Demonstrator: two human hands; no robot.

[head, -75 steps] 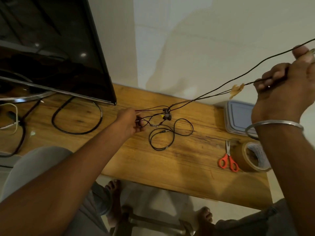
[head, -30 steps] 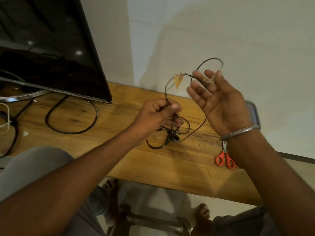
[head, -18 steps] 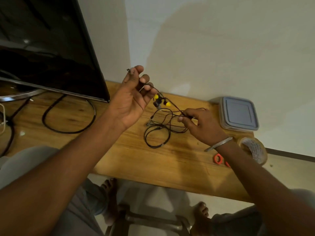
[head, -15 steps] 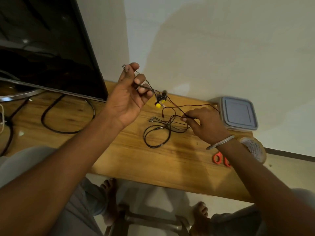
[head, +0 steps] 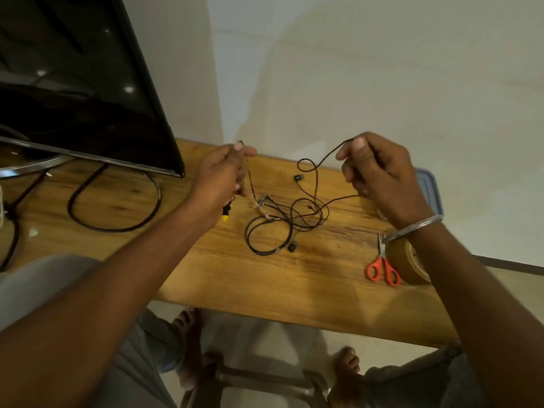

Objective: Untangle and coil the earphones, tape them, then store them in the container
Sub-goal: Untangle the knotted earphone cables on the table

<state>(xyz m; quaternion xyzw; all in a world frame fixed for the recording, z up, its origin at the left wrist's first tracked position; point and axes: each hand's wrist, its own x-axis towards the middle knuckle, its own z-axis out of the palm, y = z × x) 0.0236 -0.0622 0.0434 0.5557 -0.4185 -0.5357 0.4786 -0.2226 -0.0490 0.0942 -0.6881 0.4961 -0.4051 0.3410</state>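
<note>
Earphones (head: 282,225) lie as a loose black tangle on the wooden table (head: 265,290), well left of the red-handled scissors (head: 382,269), with two strands rising from the heap into the hands. Farther left of the scissors, past the tangle, the left hand (head: 219,175) has its fingers curled and pinches one strand between thumb and forefinger, with yellow-tipped earbuds (head: 226,213) dangling just under it. The right hand (head: 379,178), above the scissors, pinches another strand at thumb and forefinger with its other fingers curled over the cord. The tape roll (head: 412,269) sits just right of the scissors, and the lidded container (head: 431,189) is behind them, partly hidden by the right wrist.
</note>
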